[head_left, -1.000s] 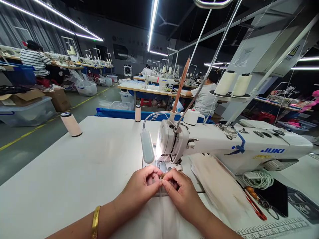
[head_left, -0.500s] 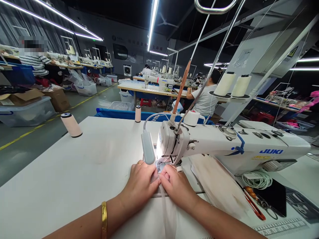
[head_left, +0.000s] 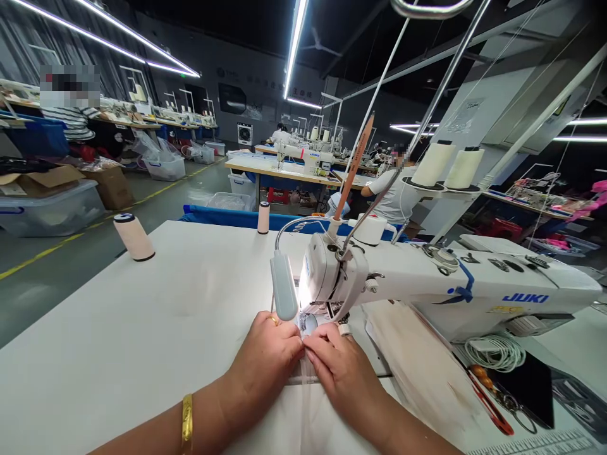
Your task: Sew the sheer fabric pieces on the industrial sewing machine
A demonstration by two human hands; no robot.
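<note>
Though near the lamp (head_left: 283, 287), both hands' fingers (head_left: 293, 344) together on sheer fabric (head_left: 309, 411), spools (head_left: 134, 238) beyond.

Fabric (head_left: 307, 404) before the sewing machine (head_left: 393, 265), spools (head_left: 134, 238) left on the table (head_left: 190, 309)

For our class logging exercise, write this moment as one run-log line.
left hand: holding sheer pale fabric strip | right hand: holding same strip | nearby: glossy white JUKI sewing machine, slim grey lamp

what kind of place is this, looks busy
Most likely a garment workshop or sewing factory: a JUKI sewing machine stands right in front, another sewing machine sits on a table beyond it, and large thread cones stand on a rack at the right.
</note>
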